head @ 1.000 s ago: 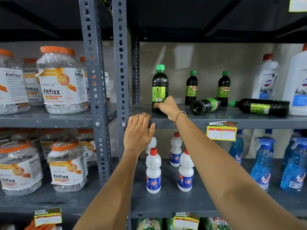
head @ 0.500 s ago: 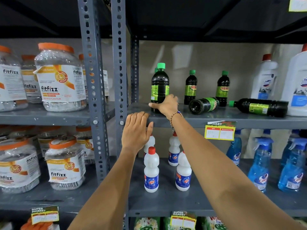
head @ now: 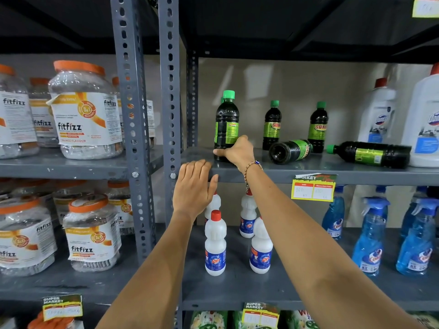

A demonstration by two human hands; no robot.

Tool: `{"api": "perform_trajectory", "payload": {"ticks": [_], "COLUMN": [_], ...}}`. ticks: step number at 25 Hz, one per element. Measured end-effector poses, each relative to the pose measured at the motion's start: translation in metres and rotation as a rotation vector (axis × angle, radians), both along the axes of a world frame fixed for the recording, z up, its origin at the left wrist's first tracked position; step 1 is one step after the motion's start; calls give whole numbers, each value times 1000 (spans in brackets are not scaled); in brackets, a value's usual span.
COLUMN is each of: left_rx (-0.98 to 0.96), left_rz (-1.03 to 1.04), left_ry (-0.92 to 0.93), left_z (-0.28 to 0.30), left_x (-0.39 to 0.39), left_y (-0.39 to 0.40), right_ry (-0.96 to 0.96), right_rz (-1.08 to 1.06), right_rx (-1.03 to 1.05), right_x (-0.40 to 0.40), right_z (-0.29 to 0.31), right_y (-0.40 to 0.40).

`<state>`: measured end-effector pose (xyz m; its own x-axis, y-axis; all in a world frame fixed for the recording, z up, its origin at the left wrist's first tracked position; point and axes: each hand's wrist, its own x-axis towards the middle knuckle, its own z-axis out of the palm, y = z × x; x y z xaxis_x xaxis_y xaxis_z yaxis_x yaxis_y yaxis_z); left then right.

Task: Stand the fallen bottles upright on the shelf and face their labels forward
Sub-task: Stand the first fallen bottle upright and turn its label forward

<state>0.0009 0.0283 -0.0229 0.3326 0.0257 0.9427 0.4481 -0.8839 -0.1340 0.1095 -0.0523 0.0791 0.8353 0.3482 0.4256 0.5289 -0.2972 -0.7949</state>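
Observation:
A dark bottle with a green cap (head: 226,122) stands upright at the left of the grey shelf (head: 356,173). Its green label faces partly sideways. My right hand (head: 237,150) grips its base. My left hand (head: 194,186) rests flat on the shelf's front edge, fingers together, holding nothing. Two more dark bottles (head: 272,124) (head: 318,125) stand upright at the back with labels forward. Two bottles lie on their sides: one (head: 291,151) with its base toward me, one (head: 370,154) with its cap pointing left.
Large white bottles (head: 422,124) stand at the shelf's right end. A yellow price tag (head: 313,189) hangs on the shelf edge. Below are small white bottles (head: 215,243) and blue spray bottles (head: 370,236). Left of the grey uprights (head: 169,91) are orange-lidded jars (head: 82,110).
My right hand has turned the upright bottle at its base, so the label has rotated. My left hand has stayed on the shelf edge.

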Motion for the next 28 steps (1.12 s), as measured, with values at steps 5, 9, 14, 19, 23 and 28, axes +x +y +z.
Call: {"api": "perform_trajectory", "payload": {"ticks": [5, 9, 14, 19, 23, 28], "left_rx": [4, -5, -29, -6, -23, -39], "left_rz": [4, 0, -8, 3, 0, -27], "left_ry": [-6, -4, 3, 2, 9, 1], "left_z": [1, 0, 2, 1, 1, 1], "left_x": [1, 0, 0, 1, 0, 1], "left_y": [0, -1, -2, -2, -2, -2], "right_ry": [11, 23, -53, 44, 12, 15], "right_rz": [-10, 3, -60, 37, -22, -10], "right_rx": [-20, -39, -71, -50, -97, -89], "right_x": [-3, -5, -11, -5, -6, -1], "right_z": [0, 2, 1, 1, 2, 1], "right_y": [-2, -4, -6, -7, -5, -4]}}
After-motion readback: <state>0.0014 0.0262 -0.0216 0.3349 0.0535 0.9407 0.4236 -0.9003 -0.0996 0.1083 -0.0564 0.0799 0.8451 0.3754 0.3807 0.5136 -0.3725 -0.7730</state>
